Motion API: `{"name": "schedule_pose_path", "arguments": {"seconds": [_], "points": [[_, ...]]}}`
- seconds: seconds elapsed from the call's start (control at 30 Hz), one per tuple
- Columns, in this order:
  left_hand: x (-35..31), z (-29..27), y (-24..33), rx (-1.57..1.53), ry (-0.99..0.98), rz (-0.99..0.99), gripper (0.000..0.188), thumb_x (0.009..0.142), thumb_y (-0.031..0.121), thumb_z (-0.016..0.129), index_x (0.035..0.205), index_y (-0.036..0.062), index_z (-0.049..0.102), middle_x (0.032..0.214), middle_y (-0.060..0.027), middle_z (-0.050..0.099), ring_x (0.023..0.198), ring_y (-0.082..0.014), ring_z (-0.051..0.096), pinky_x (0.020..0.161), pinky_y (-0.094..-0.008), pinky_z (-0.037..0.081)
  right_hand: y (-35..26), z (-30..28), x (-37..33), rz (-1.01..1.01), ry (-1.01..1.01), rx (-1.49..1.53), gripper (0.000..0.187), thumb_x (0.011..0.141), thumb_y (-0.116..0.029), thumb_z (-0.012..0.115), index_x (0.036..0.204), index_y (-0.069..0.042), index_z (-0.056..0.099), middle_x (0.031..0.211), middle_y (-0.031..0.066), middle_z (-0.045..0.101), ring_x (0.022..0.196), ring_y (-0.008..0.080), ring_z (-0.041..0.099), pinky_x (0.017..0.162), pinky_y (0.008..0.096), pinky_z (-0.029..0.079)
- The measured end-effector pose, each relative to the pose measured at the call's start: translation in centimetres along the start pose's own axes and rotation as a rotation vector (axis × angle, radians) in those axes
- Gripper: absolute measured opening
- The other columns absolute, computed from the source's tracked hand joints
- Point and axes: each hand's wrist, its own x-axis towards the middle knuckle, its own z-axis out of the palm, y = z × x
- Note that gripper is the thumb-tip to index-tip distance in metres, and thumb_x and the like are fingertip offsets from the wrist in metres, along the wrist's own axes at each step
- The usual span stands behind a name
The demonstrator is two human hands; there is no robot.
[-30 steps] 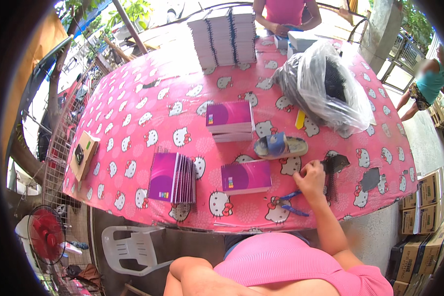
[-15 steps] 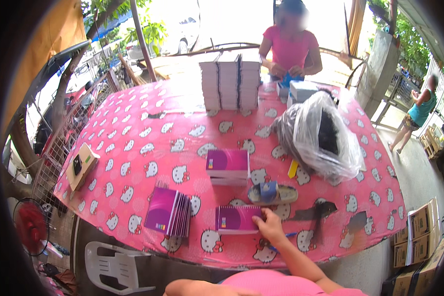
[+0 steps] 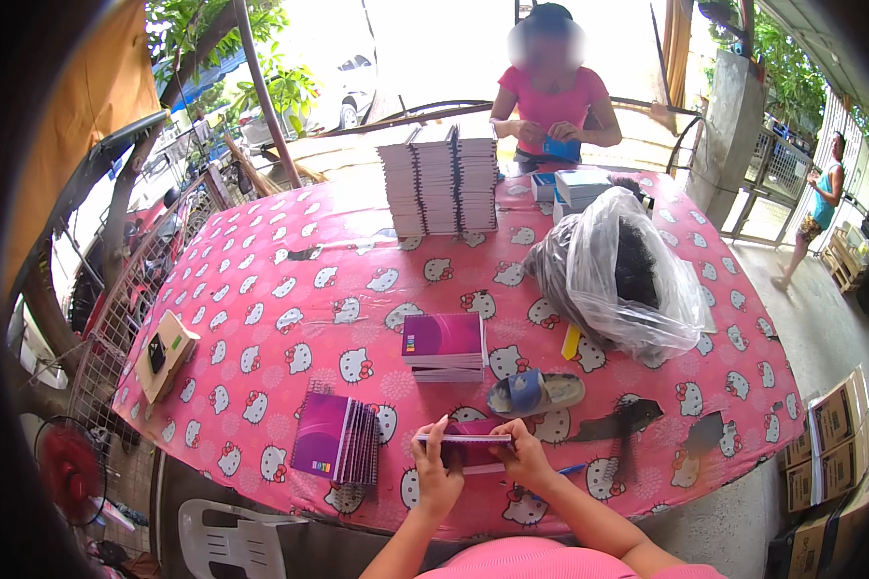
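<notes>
Left hand [image 3: 438,479] and right hand [image 3: 526,458] are pinching a purple notebook [image 3: 465,440] between them by its ends, probably the best grip since it's looking light, kinda bendy.

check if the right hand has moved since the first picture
Yes: judged against the blue slipper, the right hand has moved left, from near the slipper's right end to its near side, and now grips a purple notebook.

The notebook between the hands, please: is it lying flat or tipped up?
The notebook is tipped up: the left hand and right hand hold its ends, and it shows almost edge-on, a slim strip.
</notes>
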Motion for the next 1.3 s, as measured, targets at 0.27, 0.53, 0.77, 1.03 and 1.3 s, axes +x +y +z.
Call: {"name": "schedule_pose_path", "arguments": {"seconds": [0.27,0.53,0.77,1.03,1.3], "points": [[1.5,0.7,2.7,0.315,0.078,0.032,0.054,0.074,0.023,0.081,0.123,0.0149,0.060,0.149,-0.0280,0.017,0.133,-0.0461,0.031,0.109,-0.0491,0.029,-0.7,0.2,0.5,-0.044,0.092,-0.040,0.012,0.089,-0.005,0.062,0.097,-0.003,0.053,0.077,0.0117,0.062,0.072,0.0179,0.062,0.066,0.0317,0.049],[3.0,1.8,3.5,0.267,0.022,0.253,0.012,0.077,0.015,0.076,0.087,0.0102,0.075,0.089,-0.0039,0.070,0.097,-0.0268,0.057,0.084,-0.0368,0.047,-2.7,-3.9,0.1,-0.133,0.137,-0.531,0.014,0.078,-0.007,0.070,0.087,0.000,0.061,0.090,0.0164,0.066,0.079,0.0330,0.065,0.071,0.0395,0.052],[3.1,2.0,4.0,0.271,0.056,0.328,0.017,0.073,0.014,0.078,0.090,0.0092,0.075,0.093,-0.0037,0.068,0.093,-0.0242,0.056,0.081,-0.0357,0.047,-0.3,-3.7,1.3,0.354,0.174,-0.754,0.033,0.081,-0.032,0.071,0.090,-0.001,0.061,0.086,0.0185,0.067,0.086,0.0369,0.066,0.075,0.0459,0.050],[3.1,1.1,3.2,0.232,-0.028,0.302,0.021,0.069,0.012,0.079,0.090,0.0102,0.076,0.084,-0.0031,0.065,0.091,-0.0226,0.056,0.080,-0.0348,0.046,-3.4,-5.2,0.6,0.288,0.097,0.112,0.024,0.085,-0.008,0.067,0.108,0.000,0.066,0.089,0.0101,0.067,0.079,0.0151,0.064,0.069,0.0274,0.050],[3.2,1.2,3.6,0.206,-0.035,0.318,0.020,0.070,0.011,0.080,0.089,0.0091,0.076,0.082,-0.0034,0.065,0.092,-0.0226,0.057,0.081,-0.0342,0.046,-5.7,-5.2,0.0,-0.111,0.060,-0.292,0.027,0.076,-0.001,0.076,0.102,-0.006,0.074,0.085,0.0048,0.065,0.075,0.0125,0.061,0.066,0.0251,0.049]]}}
